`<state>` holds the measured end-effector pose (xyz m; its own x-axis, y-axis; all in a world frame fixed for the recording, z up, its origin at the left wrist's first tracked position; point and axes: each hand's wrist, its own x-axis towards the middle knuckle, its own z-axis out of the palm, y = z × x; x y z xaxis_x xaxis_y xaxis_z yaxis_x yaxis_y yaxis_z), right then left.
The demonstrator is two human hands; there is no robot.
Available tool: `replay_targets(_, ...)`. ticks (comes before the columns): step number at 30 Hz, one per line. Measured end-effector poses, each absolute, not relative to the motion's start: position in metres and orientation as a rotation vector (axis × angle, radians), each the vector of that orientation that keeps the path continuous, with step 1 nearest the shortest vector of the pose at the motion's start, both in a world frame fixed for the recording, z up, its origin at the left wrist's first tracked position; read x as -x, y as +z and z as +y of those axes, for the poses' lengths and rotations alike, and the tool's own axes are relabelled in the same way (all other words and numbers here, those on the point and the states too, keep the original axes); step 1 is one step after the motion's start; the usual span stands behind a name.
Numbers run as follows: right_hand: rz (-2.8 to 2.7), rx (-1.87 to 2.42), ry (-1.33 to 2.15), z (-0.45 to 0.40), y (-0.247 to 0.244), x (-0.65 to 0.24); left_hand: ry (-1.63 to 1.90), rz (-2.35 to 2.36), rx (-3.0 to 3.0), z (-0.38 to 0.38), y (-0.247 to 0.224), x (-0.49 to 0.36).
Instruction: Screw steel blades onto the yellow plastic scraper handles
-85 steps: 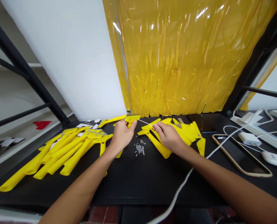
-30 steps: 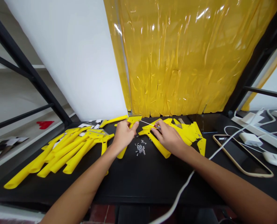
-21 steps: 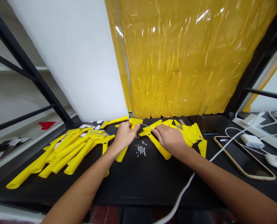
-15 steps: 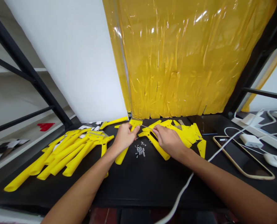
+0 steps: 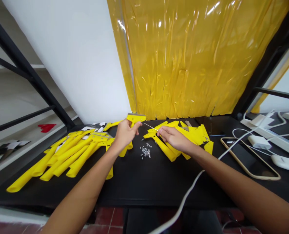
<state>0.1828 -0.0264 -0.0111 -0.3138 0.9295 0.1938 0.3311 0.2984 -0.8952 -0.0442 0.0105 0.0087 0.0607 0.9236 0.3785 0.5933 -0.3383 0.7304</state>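
Observation:
A yellow scraper (image 5: 136, 118) with a metal blade along its top edge is gripped in my left hand (image 5: 125, 132), raised above the table; my fingers cover part of its handle. My right hand (image 5: 173, 137) is closed around a thin screwdriver (image 5: 151, 127), its shaft pointing left toward the scraper with a small gap between them. Below and between my hands lies a small heap of screws and nuts (image 5: 145, 152). Yellow handle pieces (image 5: 167, 151) and flat yellow plates (image 5: 198, 134) lie under and behind my right hand. More yellow scrapers (image 5: 73, 156) are piled at the left.
A phone (image 5: 253, 159), a white charger (image 5: 260, 142) and a power strip (image 5: 278, 136) are on the right. A white cable (image 5: 195, 191) crosses the front right of the black table (image 5: 144, 188). A yellow plastic curtain (image 5: 183, 65) hangs behind.
My left hand has lifted and tilted the scraper, bringing its blade edge into view. The screwdriver tip, formerly at the scraper, is now apart from it. The view has shifted slightly.

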Motion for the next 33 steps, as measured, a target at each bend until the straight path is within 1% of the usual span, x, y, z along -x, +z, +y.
replay_targets(2,-1.995,1.136,0.702,-0.027,-0.013,-0.185,1.279,1.453,-1.792,0.018,0.009,0.049)
replay_targets(4,-2.146,1.151,0.529,-0.029,-0.014,-0.186,1.33,1.369,-1.615,0.024,0.008,0.054)
replay_targets(9,-2.369,1.072,0.417,-0.028,-0.011,-0.18,1.314,1.309,-1.339,0.032,0.006,0.061)
replay_targets(17,-2.826,0.67,0.216,0.006,-0.008,-0.147,1.316,1.316,-1.271,0.038,0.003,0.066)
replay_targets(20,-2.884,0.679,0.209,0.018,-0.008,-0.136,1.327,1.315,-1.275,0.039,0.003,0.067)
replay_targets(26,-2.866,0.811,0.422,0.029,-0.014,-0.131,1.313,1.293,-1.294,0.037,0.004,0.066)
replay_targets(33,-2.836,0.869,0.409,0.026,-0.017,-0.131,1.243,1.249,-1.318,0.032,0.007,0.062)
